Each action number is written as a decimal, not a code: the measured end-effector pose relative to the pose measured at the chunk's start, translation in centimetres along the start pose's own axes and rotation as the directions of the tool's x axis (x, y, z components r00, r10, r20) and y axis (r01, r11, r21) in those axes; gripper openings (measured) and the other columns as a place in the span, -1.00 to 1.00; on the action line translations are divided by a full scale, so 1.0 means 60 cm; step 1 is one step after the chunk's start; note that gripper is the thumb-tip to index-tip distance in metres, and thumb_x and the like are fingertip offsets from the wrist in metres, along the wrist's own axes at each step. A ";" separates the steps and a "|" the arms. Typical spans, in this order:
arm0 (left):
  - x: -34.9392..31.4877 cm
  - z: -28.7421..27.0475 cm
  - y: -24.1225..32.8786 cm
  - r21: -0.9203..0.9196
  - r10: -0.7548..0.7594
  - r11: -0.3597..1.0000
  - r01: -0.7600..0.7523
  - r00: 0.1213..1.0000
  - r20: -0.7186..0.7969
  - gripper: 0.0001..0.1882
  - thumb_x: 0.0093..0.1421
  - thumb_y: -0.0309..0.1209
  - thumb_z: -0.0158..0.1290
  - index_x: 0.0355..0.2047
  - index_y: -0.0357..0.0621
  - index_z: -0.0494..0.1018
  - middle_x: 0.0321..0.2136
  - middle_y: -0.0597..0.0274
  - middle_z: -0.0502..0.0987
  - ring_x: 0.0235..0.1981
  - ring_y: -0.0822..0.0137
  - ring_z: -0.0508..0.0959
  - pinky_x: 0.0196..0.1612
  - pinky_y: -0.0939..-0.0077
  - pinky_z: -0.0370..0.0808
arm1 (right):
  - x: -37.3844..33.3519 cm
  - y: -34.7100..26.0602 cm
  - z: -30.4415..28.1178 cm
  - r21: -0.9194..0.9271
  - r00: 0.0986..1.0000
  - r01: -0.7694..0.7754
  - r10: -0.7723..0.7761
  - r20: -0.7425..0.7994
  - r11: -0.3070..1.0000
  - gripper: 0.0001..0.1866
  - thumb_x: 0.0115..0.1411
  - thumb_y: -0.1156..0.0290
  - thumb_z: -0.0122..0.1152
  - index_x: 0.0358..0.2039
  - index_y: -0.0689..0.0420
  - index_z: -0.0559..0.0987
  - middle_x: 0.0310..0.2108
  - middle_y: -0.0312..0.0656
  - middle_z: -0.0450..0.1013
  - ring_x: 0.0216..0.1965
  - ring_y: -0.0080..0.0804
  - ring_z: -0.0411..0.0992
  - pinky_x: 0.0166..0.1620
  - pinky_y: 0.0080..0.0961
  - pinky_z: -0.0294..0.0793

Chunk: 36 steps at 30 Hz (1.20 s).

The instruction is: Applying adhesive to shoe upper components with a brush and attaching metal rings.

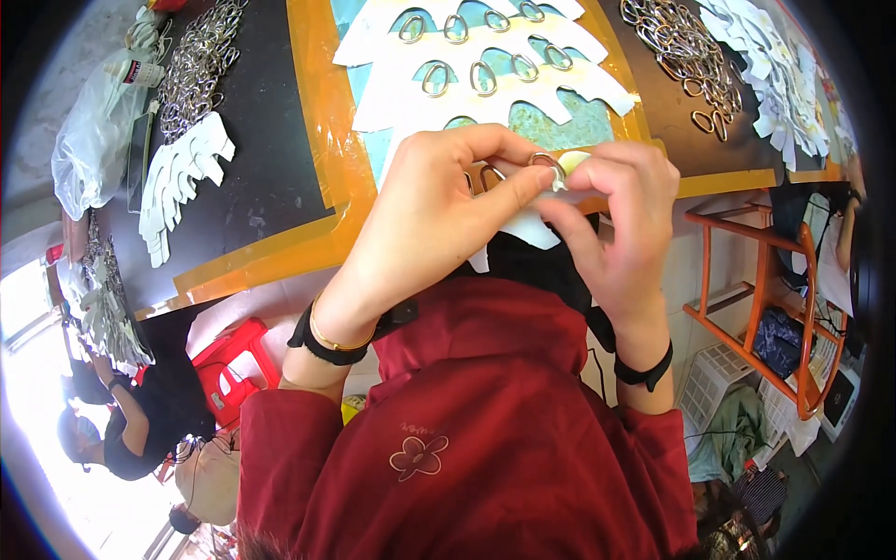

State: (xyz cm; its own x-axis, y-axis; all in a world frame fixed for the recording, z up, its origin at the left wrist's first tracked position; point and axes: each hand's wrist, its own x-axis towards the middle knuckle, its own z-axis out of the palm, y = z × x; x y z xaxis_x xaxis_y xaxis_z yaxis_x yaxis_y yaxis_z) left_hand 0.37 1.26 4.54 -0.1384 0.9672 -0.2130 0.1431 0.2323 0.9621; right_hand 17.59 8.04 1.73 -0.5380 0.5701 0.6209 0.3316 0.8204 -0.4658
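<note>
Both my hands meet at the table's near edge. My left hand [434, 201] is closed, thumb and forefinger pinching a silvery oval metal ring [548, 159] with a small white strip end at it. My right hand [621, 210] is closed too, its fingertips pinching a white, pale-yellow strip piece [577, 161] beside that ring. Another oval ring [487, 177] shows behind the left thumb. Below the fingers hangs a white flap [532, 229]; what it joins is hidden. Just beyond, white cut pieces [411, 103] lie in overlapping rows, oval rings fitted along them.
Piles of metal rings lie at the far left [201, 65] and far right [686, 65]. Fanned white pieces rest at left [182, 177] and right [775, 84]. Orange tape [261, 266] borders the table's edge. An orange-framed stool [807, 308] stands at right; another person [154, 401] sits at left.
</note>
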 end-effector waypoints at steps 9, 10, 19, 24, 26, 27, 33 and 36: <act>-0.004 0.004 -0.001 0.024 0.045 0.999 -0.045 0.998 -0.041 -0.81 0.26 -0.41 0.19 -0.25 -0.33 0.59 -0.44 0.35 0.59 -0.45 0.64 0.47 -0.41 0.72 0.42 | 0.009 -0.003 -0.013 -0.074 1.000 0.001 -0.002 -0.018 0.997 -0.72 -0.15 0.33 0.53 -0.43 0.02 0.57 -0.41 -0.37 0.43 -0.33 -0.37 0.39 -0.13 -0.39 0.22; -0.004 0.003 0.000 0.021 0.033 0.999 -0.032 0.998 -0.046 -0.81 0.26 -0.42 0.18 -0.25 -0.33 0.59 -0.44 0.35 0.59 -0.45 0.64 0.47 -0.41 0.72 0.41 | 0.009 0.000 -0.012 -0.067 1.000 -0.003 0.002 -0.005 0.998 -0.72 -0.13 0.35 0.51 -0.43 0.02 0.56 -0.42 -0.37 0.43 -0.34 -0.36 0.39 -0.14 -0.40 0.22; -0.003 0.004 -0.013 0.046 0.050 0.998 -0.049 0.999 -0.014 -0.82 0.28 -0.45 0.16 -0.21 -0.35 0.58 -0.43 0.34 0.59 -0.41 0.63 0.47 -0.37 0.70 0.41 | 0.014 -0.007 -0.015 -0.035 0.993 0.020 -0.015 0.117 0.999 -0.83 0.03 0.43 0.37 -0.42 0.04 0.51 -0.42 -0.33 0.42 -0.34 -0.31 0.39 -0.15 -0.36 0.22; -0.004 0.003 -0.007 0.098 0.092 0.991 -0.089 0.995 -0.025 -0.82 0.28 -0.45 0.15 -0.20 -0.35 0.58 -0.44 0.36 0.58 -0.43 0.65 0.45 -0.39 0.71 0.39 | 0.006 -0.005 -0.004 -0.132 0.999 0.024 -0.017 0.048 0.991 -0.82 0.03 0.38 0.39 -0.41 0.02 0.52 -0.42 -0.32 0.42 -0.34 -0.32 0.39 -0.13 -0.35 0.21; -0.005 0.002 -0.002 0.128 0.103 0.987 -0.100 0.994 -0.023 -0.82 0.28 -0.46 0.15 -0.20 -0.34 0.58 -0.45 0.37 0.57 -0.44 0.65 0.45 -0.40 0.72 0.38 | 0.004 0.003 -0.001 -0.125 0.997 0.068 -0.073 -0.035 0.990 -0.79 -0.02 0.38 0.44 -0.37 0.02 0.57 -0.40 -0.35 0.42 -0.33 -0.36 0.39 -0.14 -0.38 0.21; -0.006 0.002 0.000 0.093 0.049 0.995 -0.046 0.999 -0.022 -0.82 0.28 -0.45 0.15 -0.20 -0.34 0.58 -0.45 0.38 0.57 -0.45 0.65 0.44 -0.41 0.73 0.37 | 0.003 0.005 0.001 -0.125 0.997 0.067 -0.072 -0.035 0.990 -0.79 -0.02 0.38 0.44 -0.37 0.02 0.57 -0.40 -0.35 0.42 -0.33 -0.36 0.39 -0.14 -0.38 0.21; -0.004 0.011 -0.005 -0.002 0.035 0.999 -0.035 0.997 -0.063 -0.82 0.30 -0.45 0.13 -0.20 -0.35 0.57 -0.46 0.38 0.55 -0.45 0.66 0.45 -0.44 0.73 0.39 | -0.005 0.003 0.003 -0.174 0.983 0.132 -0.152 -0.105 0.976 -0.69 -0.11 0.42 0.50 -0.29 0.02 0.66 -0.45 -0.42 0.43 -0.38 -0.43 0.39 -0.17 -0.44 0.21; -0.004 0.017 -0.008 -0.049 0.050 0.997 -0.054 0.995 -0.090 -0.82 0.30 -0.45 0.12 -0.19 -0.35 0.57 -0.44 0.37 0.55 -0.44 0.65 0.47 -0.44 0.73 0.45 | -0.005 0.001 0.009 -0.190 0.977 0.107 -0.138 -0.161 0.976 -0.75 -0.08 0.42 0.49 -0.34 0.02 0.64 -0.48 -0.43 0.43 -0.41 -0.44 0.39 -0.16 -0.45 0.21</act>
State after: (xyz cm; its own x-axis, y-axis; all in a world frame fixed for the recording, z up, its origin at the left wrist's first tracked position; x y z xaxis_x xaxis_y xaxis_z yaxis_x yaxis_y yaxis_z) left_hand 1.31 1.03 3.99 -0.2184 0.9644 -0.1488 0.1019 0.1742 0.9794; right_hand 17.36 7.88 1.20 -0.4465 0.4507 0.7730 0.4135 0.8700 -0.2684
